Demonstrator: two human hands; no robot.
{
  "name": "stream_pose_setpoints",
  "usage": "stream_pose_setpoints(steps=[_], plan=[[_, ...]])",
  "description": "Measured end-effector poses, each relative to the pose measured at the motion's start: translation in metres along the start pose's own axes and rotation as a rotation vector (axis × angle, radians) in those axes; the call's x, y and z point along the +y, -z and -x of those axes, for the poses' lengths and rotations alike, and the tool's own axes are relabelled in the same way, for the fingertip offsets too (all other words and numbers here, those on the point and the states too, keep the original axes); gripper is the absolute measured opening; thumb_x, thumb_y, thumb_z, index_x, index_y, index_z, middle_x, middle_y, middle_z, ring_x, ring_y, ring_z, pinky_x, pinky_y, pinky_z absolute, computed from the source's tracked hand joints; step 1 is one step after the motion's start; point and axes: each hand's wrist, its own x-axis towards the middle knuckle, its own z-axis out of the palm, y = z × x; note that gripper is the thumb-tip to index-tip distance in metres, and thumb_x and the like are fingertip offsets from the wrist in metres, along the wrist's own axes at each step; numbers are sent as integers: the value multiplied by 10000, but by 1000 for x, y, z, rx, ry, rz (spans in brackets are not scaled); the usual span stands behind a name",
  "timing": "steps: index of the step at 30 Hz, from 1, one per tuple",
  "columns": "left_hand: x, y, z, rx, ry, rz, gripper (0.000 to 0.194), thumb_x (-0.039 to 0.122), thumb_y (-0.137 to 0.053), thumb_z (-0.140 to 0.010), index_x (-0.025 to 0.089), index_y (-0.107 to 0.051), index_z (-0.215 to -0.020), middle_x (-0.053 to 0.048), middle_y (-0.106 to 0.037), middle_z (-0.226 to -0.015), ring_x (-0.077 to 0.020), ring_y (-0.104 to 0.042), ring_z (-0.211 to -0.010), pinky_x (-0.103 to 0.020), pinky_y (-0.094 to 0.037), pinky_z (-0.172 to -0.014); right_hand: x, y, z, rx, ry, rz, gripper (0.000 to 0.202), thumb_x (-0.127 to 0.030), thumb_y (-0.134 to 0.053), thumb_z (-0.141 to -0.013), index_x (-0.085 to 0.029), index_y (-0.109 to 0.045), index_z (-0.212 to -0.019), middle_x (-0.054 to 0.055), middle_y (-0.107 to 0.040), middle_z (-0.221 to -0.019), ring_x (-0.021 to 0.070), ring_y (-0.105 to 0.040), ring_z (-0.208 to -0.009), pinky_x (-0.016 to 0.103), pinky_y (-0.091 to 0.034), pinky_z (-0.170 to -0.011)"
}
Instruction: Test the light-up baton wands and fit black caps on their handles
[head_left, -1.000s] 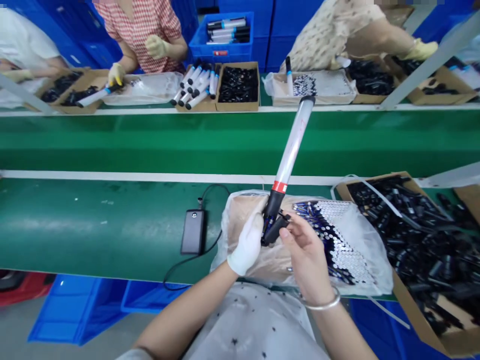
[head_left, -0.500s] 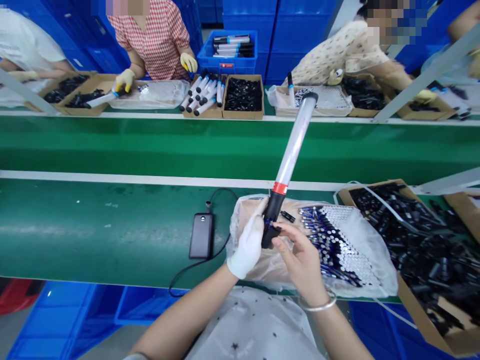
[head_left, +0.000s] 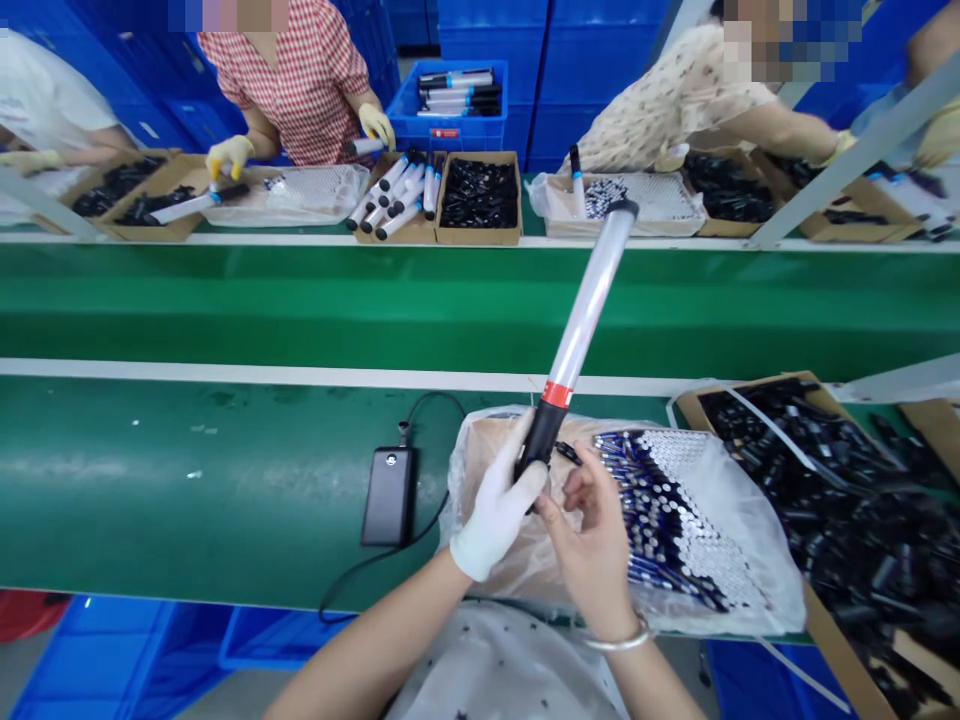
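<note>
Since half a second ago, right hand has slid under the baton butt, fingers curled against its black handle. Gloved left hand wraps that handle, fist closed. Baton tilts up-right over the bagged box of batteries; power bank lies left.

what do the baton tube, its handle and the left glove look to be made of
Baton tube: probably translucent plastic, glossy, since the green belt shows faintly through it and light streaks run along it. Handle: likely matte black plastic or rubber, with a red band above; hard to tell which. Glove on the left hand: seemingly thin white knit fabric, soft and dull.
</note>
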Motion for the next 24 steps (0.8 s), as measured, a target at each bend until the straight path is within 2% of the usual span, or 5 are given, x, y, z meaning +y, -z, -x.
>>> stream_pose_setpoints(steps=[7, 14, 16, 18, 24], plan=[[-4, 4, -26, 5, 207, 14, 614, 407, -463, -948, 156, -349, -1496, -56, -509, -1433, -197, -498, -1285, -257, -436, -1056, 19, -1, -28, -151, -29, -37, 407, -281, -625, -882, -315, -564, -1283, 7, -522, -870, 110, -522, -745, 247, -489, -715], [-16, 6, -34, 30, 233, -15, 633, 416, -459, -944, 139, -340, -1501, -53, -392, -1521, -157, -336, -1410, -203, -246, -1169, 37, -3, -45, -127, 22, 77, 558, -322, -687, -833, -368, -510, -1361, 13, -515, -901, 107, -504, -679, 264, -503, -674], [-21, 9, -35, 50, 301, 36, 638, 432, -449, -948, 180, -308, -1516, -85, -648, -1186, -133, -617, -1030, -219, -488, -915, 44, 0, -43, -113, -180, -46, 715, -381, -694, -821, -339, -364, -1454, 1, -529, -883, 97, -503, -630, 248, -504, -632], [-24, 17, -42, 81, 334, 113, 662, 463, -421, -951, 208, -244, -1535, 0, -592, -698, -88, -511, -557, -208, -450, -539, 51, 12, -39, -89, -365, -133, 695, -442, -671, -827, -283, -377, -1437, -1, -545, -837, 106, -530, -648, 228, -502, -627], [-37, 78, -152, -12, 112, -713, 693, 311, -462, -889, 205, -220, -1529, -97, -541, -1105, -105, -522, -666, -274, -500, -655, 85, 67, -36, 39, -583, -143, 765, -535, -705, -751, -203, -438, -1386, -1, -577, -671, 139, -544, -573, 216, -463, -560]])
